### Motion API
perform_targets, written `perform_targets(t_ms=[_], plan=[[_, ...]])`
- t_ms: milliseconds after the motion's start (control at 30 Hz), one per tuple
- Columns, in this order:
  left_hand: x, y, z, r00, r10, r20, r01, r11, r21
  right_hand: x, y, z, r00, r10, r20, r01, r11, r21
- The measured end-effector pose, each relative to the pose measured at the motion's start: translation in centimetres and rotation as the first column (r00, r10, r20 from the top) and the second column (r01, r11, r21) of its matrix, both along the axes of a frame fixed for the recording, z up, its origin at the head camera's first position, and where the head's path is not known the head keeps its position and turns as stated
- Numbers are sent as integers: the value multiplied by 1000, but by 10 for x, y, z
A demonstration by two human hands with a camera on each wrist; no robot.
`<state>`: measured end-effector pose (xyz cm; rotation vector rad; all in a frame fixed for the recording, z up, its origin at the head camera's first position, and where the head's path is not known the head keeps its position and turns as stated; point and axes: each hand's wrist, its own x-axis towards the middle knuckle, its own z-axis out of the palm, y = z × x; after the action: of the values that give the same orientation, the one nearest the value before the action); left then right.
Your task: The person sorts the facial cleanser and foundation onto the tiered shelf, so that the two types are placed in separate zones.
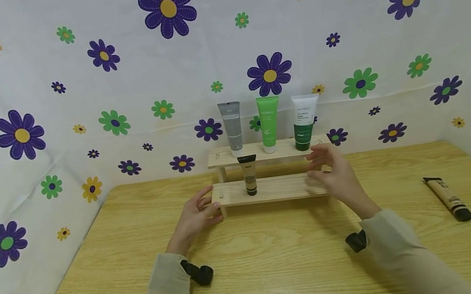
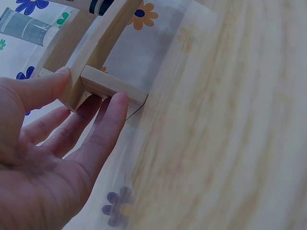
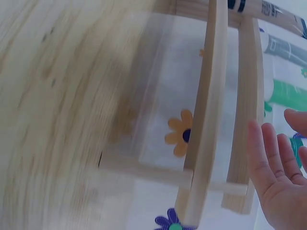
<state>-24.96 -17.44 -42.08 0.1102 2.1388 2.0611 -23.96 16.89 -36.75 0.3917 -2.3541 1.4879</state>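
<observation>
A two-tier wooden rack (image 1: 285, 189) stands on the table. My left hand (image 1: 196, 216) holds the left end of its lower shelf; in the left wrist view the thumb lies along the shelf's edge, with the other fingers at the end and leg. Near the rack's right end is my right hand (image 1: 337, 173), fingers partly spread and nothing between them. Just behind it, a white and green tube (image 1: 304, 121) stands on the upper shelf, beside a bright green tube (image 1: 268, 123) and a grey tube (image 1: 233, 126). One beige tube with a black cap (image 1: 249, 173) stands upright on the lower shelf.
Another beige tube with a black cap (image 1: 448, 198) lies on its side on the wood-grain table (image 1: 254, 262), to the right of my right hand. A white flower-print cloth (image 1: 131, 91) hangs behind the rack and along both sides.
</observation>
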Motion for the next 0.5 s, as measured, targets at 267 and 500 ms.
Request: perform_targets(t_ms=[267,500], plan=[[1,-1,1,1000,1,10,-1,1000,-7,5,23,3,999,-34,-10,34,999,24],[1,-1,1,1000,-5,8,5,1000,-2,8,45,3,999,-30,45,31,999,-11]])
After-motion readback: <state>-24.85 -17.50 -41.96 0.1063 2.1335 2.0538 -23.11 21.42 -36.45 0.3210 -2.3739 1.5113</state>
